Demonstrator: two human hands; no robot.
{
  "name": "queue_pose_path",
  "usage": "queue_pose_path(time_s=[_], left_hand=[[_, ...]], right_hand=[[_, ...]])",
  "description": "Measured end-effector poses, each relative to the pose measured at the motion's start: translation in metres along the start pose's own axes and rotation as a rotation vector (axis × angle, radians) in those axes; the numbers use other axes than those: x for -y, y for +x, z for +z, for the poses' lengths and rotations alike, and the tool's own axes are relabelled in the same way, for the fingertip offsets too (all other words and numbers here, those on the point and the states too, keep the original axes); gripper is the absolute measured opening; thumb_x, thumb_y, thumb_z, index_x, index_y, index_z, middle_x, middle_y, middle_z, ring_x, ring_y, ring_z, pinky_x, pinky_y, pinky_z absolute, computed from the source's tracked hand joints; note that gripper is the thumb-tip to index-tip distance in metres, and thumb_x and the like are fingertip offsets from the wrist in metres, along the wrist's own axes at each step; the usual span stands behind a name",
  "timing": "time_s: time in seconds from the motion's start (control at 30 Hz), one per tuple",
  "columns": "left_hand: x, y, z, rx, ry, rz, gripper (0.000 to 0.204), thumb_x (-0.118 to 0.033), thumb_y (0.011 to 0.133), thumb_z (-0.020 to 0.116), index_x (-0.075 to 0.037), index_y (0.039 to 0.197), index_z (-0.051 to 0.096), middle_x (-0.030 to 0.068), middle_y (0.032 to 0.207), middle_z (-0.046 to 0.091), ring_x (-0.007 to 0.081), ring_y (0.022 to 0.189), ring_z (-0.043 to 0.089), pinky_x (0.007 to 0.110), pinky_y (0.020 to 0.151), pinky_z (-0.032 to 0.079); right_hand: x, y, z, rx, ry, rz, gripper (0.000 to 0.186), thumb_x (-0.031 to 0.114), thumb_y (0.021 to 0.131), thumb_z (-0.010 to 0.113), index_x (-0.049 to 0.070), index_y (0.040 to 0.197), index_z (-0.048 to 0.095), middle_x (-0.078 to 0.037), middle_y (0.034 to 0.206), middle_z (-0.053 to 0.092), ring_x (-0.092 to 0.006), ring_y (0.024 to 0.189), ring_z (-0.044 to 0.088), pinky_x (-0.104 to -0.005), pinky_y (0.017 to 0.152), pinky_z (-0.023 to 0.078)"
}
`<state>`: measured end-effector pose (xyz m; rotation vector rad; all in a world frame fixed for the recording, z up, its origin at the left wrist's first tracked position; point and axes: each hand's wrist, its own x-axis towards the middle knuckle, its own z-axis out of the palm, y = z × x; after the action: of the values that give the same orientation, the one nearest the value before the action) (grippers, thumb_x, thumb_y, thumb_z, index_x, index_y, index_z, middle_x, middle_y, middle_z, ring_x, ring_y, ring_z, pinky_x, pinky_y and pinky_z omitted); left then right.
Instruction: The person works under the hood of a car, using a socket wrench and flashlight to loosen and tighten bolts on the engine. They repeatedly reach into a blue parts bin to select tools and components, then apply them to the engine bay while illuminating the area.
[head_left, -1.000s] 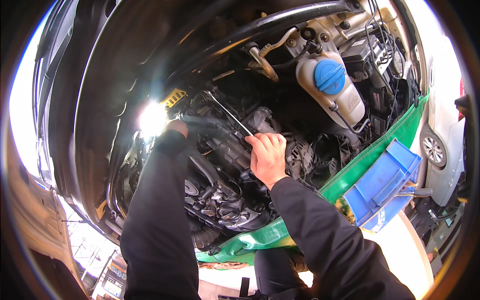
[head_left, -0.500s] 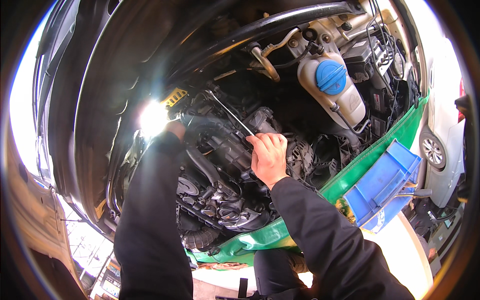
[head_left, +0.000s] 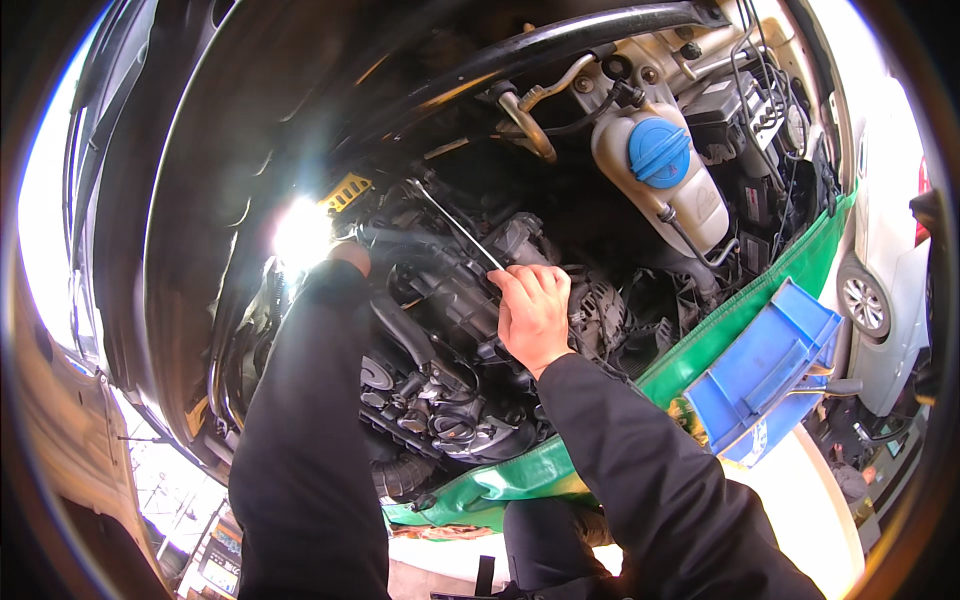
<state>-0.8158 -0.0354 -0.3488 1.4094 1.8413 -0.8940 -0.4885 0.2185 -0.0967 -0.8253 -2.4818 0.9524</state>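
Observation:
My right hand (head_left: 535, 312) is closed around the near end of a long, slim metal bar tool (head_left: 460, 228). The tool slants away to the upper left over the engine (head_left: 450, 300). Its far end lies among dark parts, and I cannot make out what it fits onto. Deep at the far left of the engine bay is my left hand (head_left: 351, 256), of which only the back near the cuff shows. Its fingers are hidden behind engine parts and glare. A bright work light (head_left: 303, 232) shines just beside it, next to a yellow slotted piece (head_left: 347, 192).
A coolant tank (head_left: 668, 180) with a blue cap stands at the right. A green fender cover (head_left: 745, 300) drapes the near edge, with a blue plastic bin (head_left: 765, 370) on it. The raised hood (head_left: 200, 220) hangs over the left; a parked car (head_left: 890, 320) is outside.
The view has shifted slightly. My right hand keeps its grip on the bar tool, in almost the same place. The left hand stays deep in the engine bay.

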Motion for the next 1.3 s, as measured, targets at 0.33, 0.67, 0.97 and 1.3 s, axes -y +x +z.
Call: queue_pose_path(time_s=[0.33, 0.67, 0.97, 1.3], left_hand=[[0.012, 0.006, -0.002, 0.000, 0.016, -0.006, 0.018, -0.016, 0.087, 0.064, -0.010, 0.092, 0.081, 0.0124, 0.095, 0.078, 0.0292, 0.090, 0.076, 0.042, 0.077, 0.060], [0.006, -0.011, -0.021, 0.071, -0.028, 0.009, 0.018, -0.018, 0.084, 0.068, -0.010, 0.094, 0.080, 0.0134, 0.096, 0.077, 0.0296, 0.092, 0.075, 0.041, 0.078, 0.060], [-0.001, -0.022, -0.032, 0.064, -0.061, -0.010, 0.018, -0.019, 0.084, 0.068, -0.009, 0.095, 0.079, 0.0131, 0.096, 0.076, 0.0288, 0.092, 0.075, 0.041, 0.078, 0.059], [0.003, -0.014, -0.035, 0.018, -0.081, -0.060, 0.019, -0.019, 0.085, 0.068, -0.009, 0.097, 0.078, 0.0127, 0.097, 0.076, 0.0279, 0.092, 0.074, 0.040, 0.079, 0.059]], right_hand=[[0.001, 0.000, -0.001, 0.008, 0.005, 0.001, 0.037, -0.002, 0.077, 0.068, 0.009, 0.113, 0.068, -0.005, 0.103, 0.066, -0.0267, 0.100, 0.062, -0.0466, 0.095, 0.041], [0.000, 0.001, -0.001, 0.009, -0.015, -0.004, 0.036, -0.001, 0.078, 0.068, 0.008, 0.112, 0.068, -0.005, 0.103, 0.067, -0.0267, 0.100, 0.062, -0.0466, 0.095, 0.041], [0.001, 0.002, -0.001, -0.012, 0.005, -0.002, 0.036, -0.004, 0.077, 0.066, 0.007, 0.110, 0.069, -0.006, 0.101, 0.067, -0.0269, 0.098, 0.062, -0.0456, 0.094, 0.041], [0.003, 0.002, -0.002, -0.019, 0.000, -0.002, 0.035, -0.006, 0.077, 0.065, 0.007, 0.109, 0.069, -0.006, 0.100, 0.067, -0.0275, 0.098, 0.062, -0.0448, 0.093, 0.042]])
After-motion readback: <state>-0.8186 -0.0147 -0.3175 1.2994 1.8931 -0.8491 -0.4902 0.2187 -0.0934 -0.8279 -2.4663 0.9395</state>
